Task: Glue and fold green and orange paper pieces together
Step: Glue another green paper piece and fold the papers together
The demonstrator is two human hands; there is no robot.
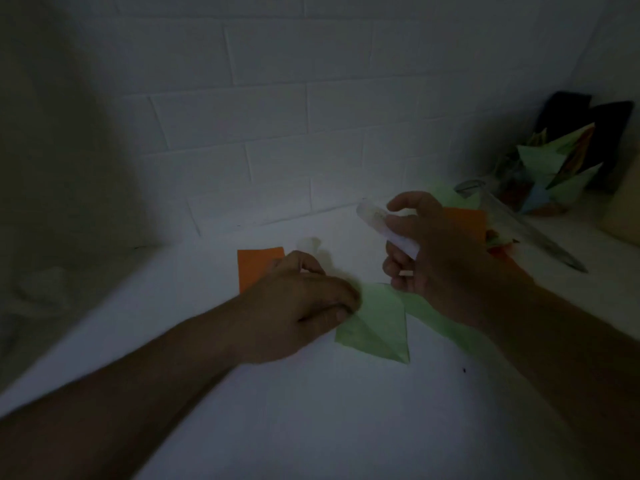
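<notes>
2 hands at work over a white table (311, 410). Left hand (298, 306) down on the left corner of the folded green paper (377, 327), fingers curled, pinning it flat. Right hand (436, 258) raised just above, wrapped round a white glue stick (384, 230). Orange paper (256, 268) touching the left hand's far side. Probably the gluing step: best to keep the green piece pinned, bring the stick down lightly, spread thinly along 1 edge, avoid dragging the fold open.
</notes>
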